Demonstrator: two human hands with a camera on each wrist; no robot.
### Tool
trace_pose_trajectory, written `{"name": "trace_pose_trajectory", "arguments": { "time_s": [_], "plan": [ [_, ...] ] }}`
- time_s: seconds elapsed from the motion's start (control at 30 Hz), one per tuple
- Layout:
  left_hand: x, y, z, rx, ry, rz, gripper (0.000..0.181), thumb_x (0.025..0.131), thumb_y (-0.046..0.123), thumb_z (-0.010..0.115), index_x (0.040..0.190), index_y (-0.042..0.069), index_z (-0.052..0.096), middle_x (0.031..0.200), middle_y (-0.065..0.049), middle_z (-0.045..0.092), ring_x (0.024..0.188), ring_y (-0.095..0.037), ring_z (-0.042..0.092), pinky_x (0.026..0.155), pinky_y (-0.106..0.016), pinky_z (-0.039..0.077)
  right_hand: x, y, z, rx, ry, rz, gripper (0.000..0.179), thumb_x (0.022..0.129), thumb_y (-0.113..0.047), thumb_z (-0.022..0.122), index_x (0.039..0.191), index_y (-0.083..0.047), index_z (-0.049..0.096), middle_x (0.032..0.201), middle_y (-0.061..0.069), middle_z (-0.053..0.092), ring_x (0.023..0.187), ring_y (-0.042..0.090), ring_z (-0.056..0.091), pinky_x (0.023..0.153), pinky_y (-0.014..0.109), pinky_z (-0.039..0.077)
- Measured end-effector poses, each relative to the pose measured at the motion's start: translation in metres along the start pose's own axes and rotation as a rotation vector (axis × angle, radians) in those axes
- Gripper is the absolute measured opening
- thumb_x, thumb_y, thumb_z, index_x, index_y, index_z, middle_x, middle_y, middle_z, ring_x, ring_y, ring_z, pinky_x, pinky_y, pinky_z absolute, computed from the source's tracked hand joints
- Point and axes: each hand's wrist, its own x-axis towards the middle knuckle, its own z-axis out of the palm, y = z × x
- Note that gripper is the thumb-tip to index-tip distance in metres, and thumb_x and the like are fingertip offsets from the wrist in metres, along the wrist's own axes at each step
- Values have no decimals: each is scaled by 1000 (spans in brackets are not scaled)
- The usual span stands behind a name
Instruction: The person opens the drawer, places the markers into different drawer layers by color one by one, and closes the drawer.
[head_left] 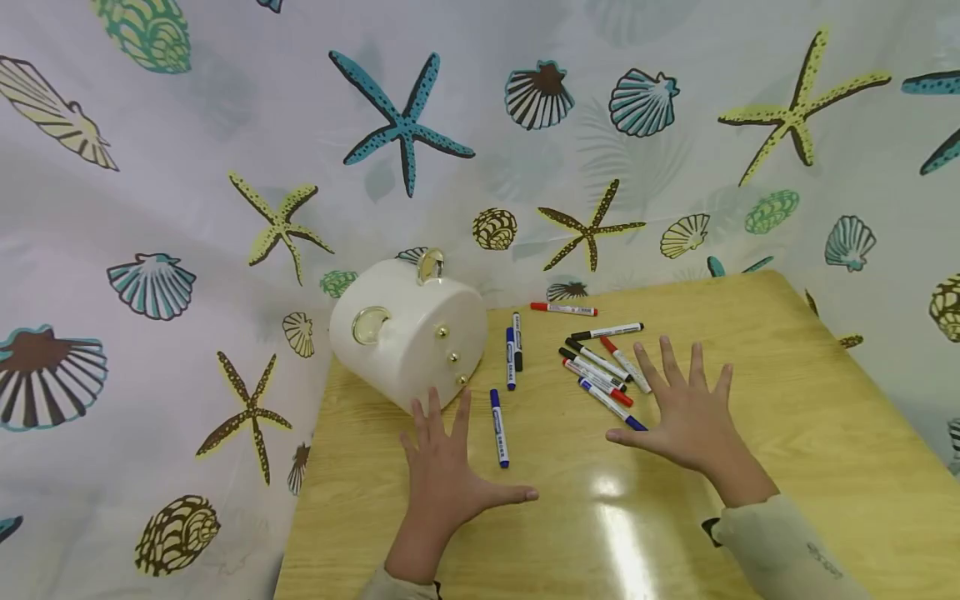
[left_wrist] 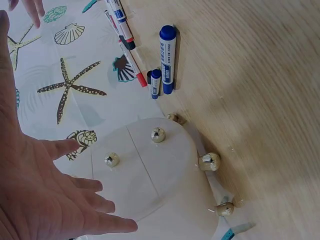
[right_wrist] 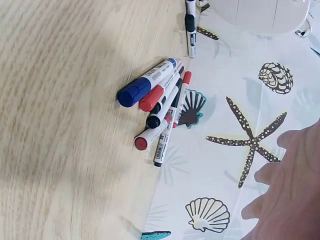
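My left hand (head_left: 447, 486), fingers spread wide and empty, hovers over the table in front of a white rounded container (head_left: 408, 333) with gold knobs and gold-rimmed fittings. A blue-capped marker (head_left: 499, 428) lies just beyond that thumb. Also spread and holding nothing, my right hand (head_left: 690, 417) is beside a loose pile of markers (head_left: 596, 367) with black, red and blue caps. In the left wrist view the knobbed side of the container (left_wrist: 145, 170) shows next to the left fingers. The right wrist view has the marker pile (right_wrist: 162, 100) left of the right hand (right_wrist: 295, 185).
Two more markers, one blue (head_left: 511, 358) and one black (head_left: 517, 341), lie side by side right of the container. A red marker (head_left: 564, 309) is near the back edge of the wooden table (head_left: 810, 433). A shell-and-starfish curtain (head_left: 525, 167) hangs behind and at both sides.
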Motion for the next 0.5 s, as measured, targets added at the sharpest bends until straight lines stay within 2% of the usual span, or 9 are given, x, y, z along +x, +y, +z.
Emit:
{"name": "trace_pose_trajectory", "arguments": {
  "time_s": [0.13,0.3,0.4,0.5],
  "plan": [
    [-2,-2,-1,-21,-42,-23,159,38,108,67,170,42,6,180,-18,1,164,-51,-1,119,-85,17,5,1,5,56,-33,11,133,78,-92,61,170,-32,-13,178,17,-11,157,63,-14,109,94,-9],
    [-3,-8,3,-2,-67,-1,156,41,109,63,170,41,8,180,-16,5,164,-51,2,123,-81,18,15,5,9,108,-65,29,128,82,-88,62,169,-32,-14,178,17,-12,156,65,-10,110,94,-7],
    [-4,-11,4,-11,-44,27,155,42,109,63,171,38,13,179,-18,12,163,-52,6,123,-79,21,22,5,10,122,-78,37,126,84,-87,61,170,-32,-14,178,18,-10,156,65,-7,110,93,-6],
    [-3,-15,3,-19,10,59,153,43,108,64,170,33,23,176,-20,22,162,-52,15,123,-77,26,30,2,10,137,-72,34,123,85,-86,60,171,-30,-9,179,21,-3,157,65,0,113,92,0]
  ]
}}
